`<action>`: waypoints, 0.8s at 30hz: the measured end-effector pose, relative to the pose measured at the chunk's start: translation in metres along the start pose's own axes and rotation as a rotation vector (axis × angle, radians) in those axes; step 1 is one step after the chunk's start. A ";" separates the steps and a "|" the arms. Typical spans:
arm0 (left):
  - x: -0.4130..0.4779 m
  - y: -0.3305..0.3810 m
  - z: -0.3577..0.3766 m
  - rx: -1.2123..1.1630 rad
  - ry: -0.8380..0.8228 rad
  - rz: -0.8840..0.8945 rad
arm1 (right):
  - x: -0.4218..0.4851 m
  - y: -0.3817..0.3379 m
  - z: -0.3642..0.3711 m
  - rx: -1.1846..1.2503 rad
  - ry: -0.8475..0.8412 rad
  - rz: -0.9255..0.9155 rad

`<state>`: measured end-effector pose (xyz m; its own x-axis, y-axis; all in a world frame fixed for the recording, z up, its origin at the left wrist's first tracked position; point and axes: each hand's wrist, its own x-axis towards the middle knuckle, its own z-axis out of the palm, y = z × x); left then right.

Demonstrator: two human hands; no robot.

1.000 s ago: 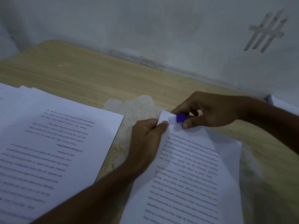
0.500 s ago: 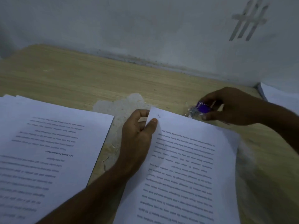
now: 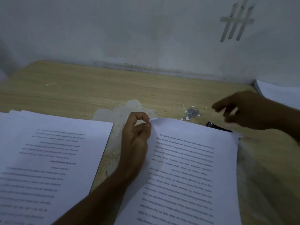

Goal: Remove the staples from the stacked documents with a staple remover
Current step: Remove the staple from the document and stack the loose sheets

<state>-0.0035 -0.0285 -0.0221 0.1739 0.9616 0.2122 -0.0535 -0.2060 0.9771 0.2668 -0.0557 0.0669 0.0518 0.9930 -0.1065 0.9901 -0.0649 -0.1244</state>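
Your left hand [image 3: 136, 135] is pinching the document [image 3: 194, 159] by its far-left corner. Your right hand [image 3: 243, 109] is hovering loose-fingered, holding nothing, just above the remover [image 3: 214, 125], which is lying along the page's far edge.

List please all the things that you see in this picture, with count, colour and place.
table: one, light wood, under everything
wall: one, grey-white, behind the table
printed stack: one, white, left
document: one, white, centre right
far stack: one, white, right edge
staple remover: one, purple and black, beyond the document's top edge
pulled staples: small pile, silver, on the table
left hand: pinches the document's top left corner
right hand: blurred, near the staple remover, holds nothing
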 end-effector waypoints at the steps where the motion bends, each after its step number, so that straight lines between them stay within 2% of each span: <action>1: 0.000 -0.001 0.000 -0.004 -0.003 0.006 | -0.001 -0.009 -0.006 0.080 0.116 -0.025; 3: -0.001 -0.001 0.000 -0.018 -0.010 0.024 | -0.009 -0.042 -0.008 0.319 0.230 -0.123; 5: -0.001 0.000 -0.002 -0.049 -0.055 0.051 | -0.014 -0.075 0.005 0.384 0.204 -0.224; 8: 0.001 0.000 -0.007 -0.132 -0.160 0.059 | -0.012 -0.093 0.036 0.335 0.268 -0.342; 12: 0.008 -0.002 -0.010 -0.224 -0.247 0.069 | -0.011 -0.094 0.052 0.296 0.557 -0.512; 15: 0.009 -0.004 -0.009 -0.301 -0.261 0.057 | -0.016 -0.089 0.063 0.098 0.694 -0.632; 18: 0.010 -0.007 -0.008 -0.274 -0.276 0.054 | -0.016 -0.085 0.070 -0.026 0.721 -0.676; 24: 0.010 -0.006 -0.006 -0.278 -0.271 0.062 | -0.013 -0.086 0.066 -0.029 0.702 -0.688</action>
<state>-0.0075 -0.0162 -0.0261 0.4134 0.8585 0.3035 -0.3297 -0.1695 0.9287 0.1722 -0.0700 0.0141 -0.4804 0.6473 0.5918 0.8358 0.5424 0.0852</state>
